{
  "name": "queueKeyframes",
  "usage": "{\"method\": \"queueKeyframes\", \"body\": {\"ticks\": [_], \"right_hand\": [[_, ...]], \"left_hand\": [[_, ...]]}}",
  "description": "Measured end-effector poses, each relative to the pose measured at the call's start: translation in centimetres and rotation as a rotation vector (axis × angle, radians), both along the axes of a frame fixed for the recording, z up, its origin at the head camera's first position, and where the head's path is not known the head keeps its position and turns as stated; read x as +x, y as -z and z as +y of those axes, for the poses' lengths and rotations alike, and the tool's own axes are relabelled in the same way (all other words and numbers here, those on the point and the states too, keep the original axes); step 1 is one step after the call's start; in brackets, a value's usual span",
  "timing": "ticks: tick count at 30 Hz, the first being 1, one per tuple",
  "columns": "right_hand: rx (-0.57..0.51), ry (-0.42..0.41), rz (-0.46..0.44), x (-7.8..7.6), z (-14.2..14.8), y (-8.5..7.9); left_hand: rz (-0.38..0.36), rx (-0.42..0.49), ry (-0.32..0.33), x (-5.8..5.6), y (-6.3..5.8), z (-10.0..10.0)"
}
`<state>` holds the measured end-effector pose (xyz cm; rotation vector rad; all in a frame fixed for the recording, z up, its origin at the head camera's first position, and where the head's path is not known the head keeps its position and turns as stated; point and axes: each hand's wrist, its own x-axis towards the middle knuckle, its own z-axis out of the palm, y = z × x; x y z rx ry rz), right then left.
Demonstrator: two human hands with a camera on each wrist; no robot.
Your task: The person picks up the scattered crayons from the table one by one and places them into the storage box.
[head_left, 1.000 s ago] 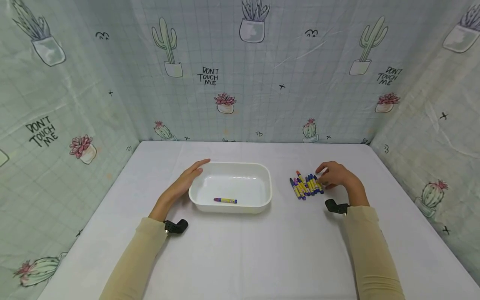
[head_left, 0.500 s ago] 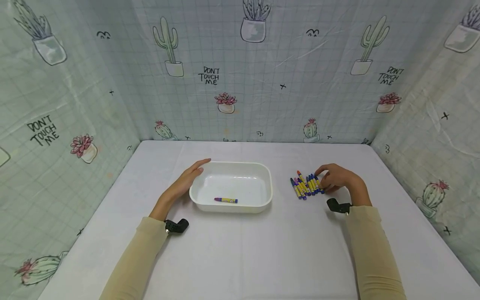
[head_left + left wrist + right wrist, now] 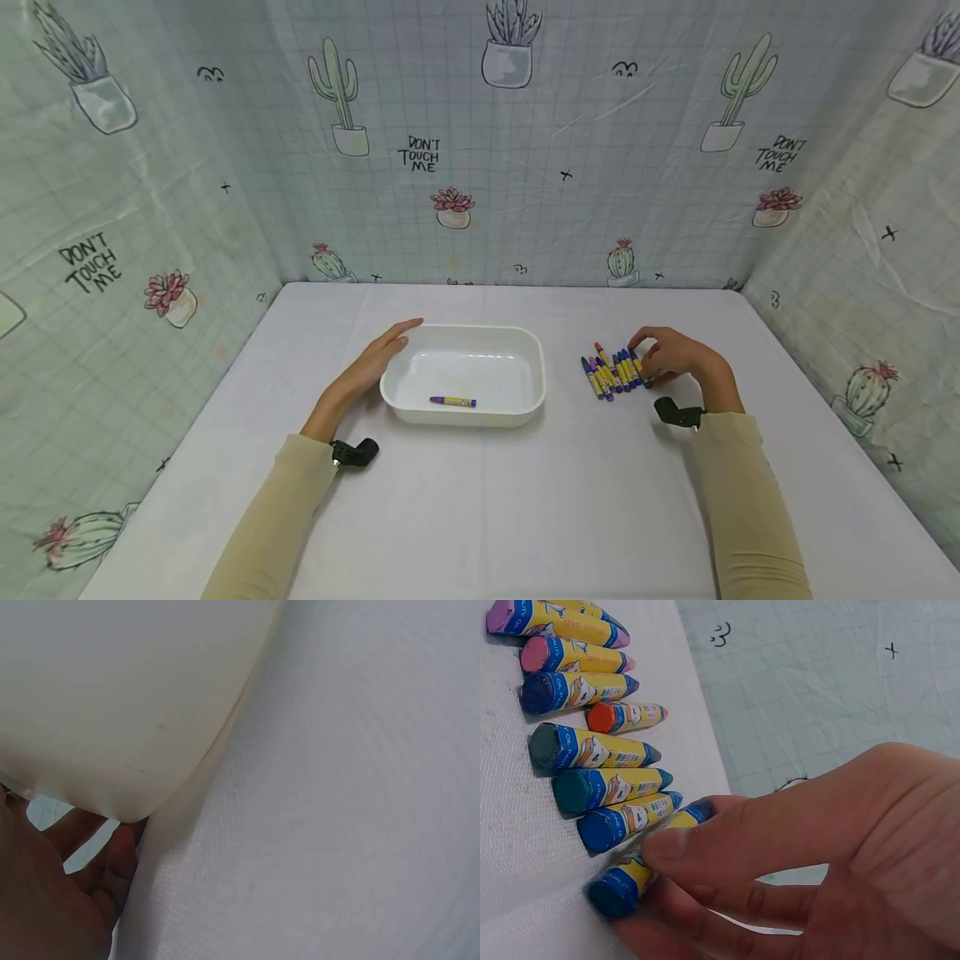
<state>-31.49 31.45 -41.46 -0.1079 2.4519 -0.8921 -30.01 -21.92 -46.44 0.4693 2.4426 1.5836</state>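
Note:
In the head view, a white tray [image 3: 480, 367] stands mid-table with one purple-tipped oil pastel [image 3: 453, 402] in it. My left hand [image 3: 369, 363] holds the tray's back left corner, thumb at the rim and fingers along the outside. The left wrist view shows those fingers [image 3: 112, 870] bent against the tray's wall [image 3: 112, 735]. To the right lies a row of oil pastels [image 3: 604, 375] with yellow wrappers. My right hand [image 3: 673, 352] is at the row's right end. In the right wrist view its thumb and fingers pinch a teal-ended oil pastel [image 3: 619, 889], partly hidden behind the thumb.
Beside the pinched pastel lie several others close together, among them a blue one [image 3: 622, 821], a green one [image 3: 607, 787] and a short orange one [image 3: 622, 716]. A white cloth covers the table [image 3: 480, 517]. Cactus-print fabric [image 3: 525, 208] hangs behind and at both sides.
My right hand has come in slightly against the row's right end, and its fingers have closed on the last oil pastel. The left hand and tray look still.

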Motion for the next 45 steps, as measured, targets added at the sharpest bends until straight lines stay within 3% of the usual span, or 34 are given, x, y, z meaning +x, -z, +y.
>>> {"method": "queueKeyframes", "body": {"ticks": [12, 22, 45], "right_hand": [[0.009, 0.018, 0.047, 0.3, -0.1, -0.6], [-0.068, -0.031, 0.103, 0.6, -0.2, -1.2], [-0.069, -0.070, 0.144, 0.8, -2.8, -2.5]], "left_hand": [[-0.007, 0.011, 0.000, 0.0, 0.2, -0.1], [0.011, 0.001, 0.002, 0.0, 0.1, -0.2], [-0.002, 0.006, -0.004, 0.0, 0.2, -0.1]]}}
